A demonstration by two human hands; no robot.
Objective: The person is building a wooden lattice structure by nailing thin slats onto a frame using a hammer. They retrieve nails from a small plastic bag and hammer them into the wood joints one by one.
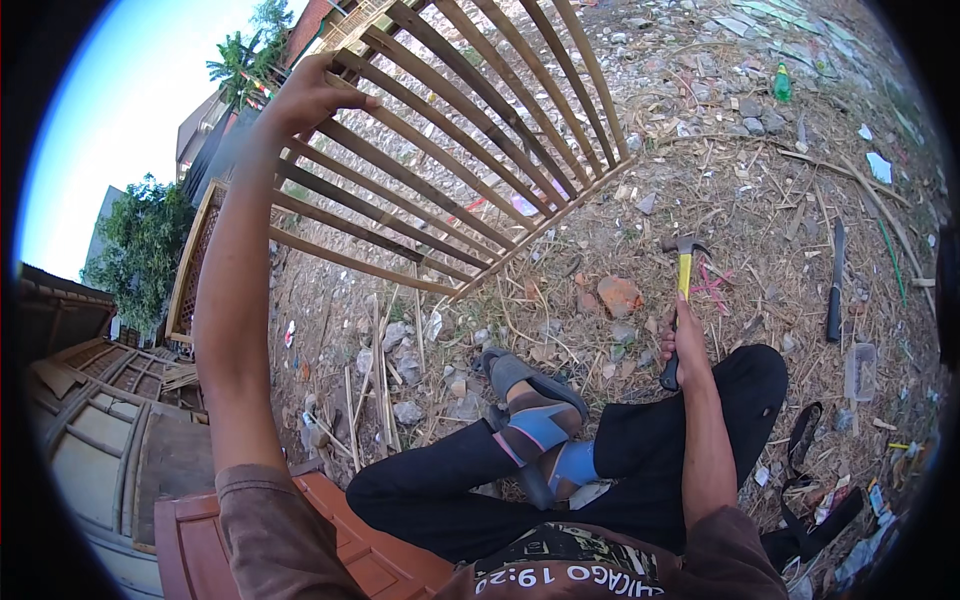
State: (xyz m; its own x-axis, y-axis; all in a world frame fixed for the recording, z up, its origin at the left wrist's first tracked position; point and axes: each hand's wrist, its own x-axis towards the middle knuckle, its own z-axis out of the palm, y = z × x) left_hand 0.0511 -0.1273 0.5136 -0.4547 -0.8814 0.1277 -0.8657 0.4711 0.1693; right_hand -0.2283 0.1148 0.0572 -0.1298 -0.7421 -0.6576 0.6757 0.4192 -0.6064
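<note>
My left hand (pixel 312 98) is raised at the upper left, its fingers closed round the top edge of a slatted wooden frame (pixel 544 229). The frame leans up at a slant, and the rail along its lower edge rests on the littered ground. In my right hand (pixel 684 342), above my bent right leg, is a claw hammer (pixel 685 270) gripped by its dark lower handle. Its metal head points away from me, just over the dry straw, apart from the frame. My feet, in grey shoes, are crossed between the two.
A black-handled knife (pixel 835 285) lies at the right, near a clear plastic tub (pixel 860 372). Broken red brick (pixel 620 295), stones and thin sticks (pixel 380 375) litter the ground. A green bottle (pixel 782 82) is farther off. Beneath me is a reddish-brown panelled board (pixel 385 562).
</note>
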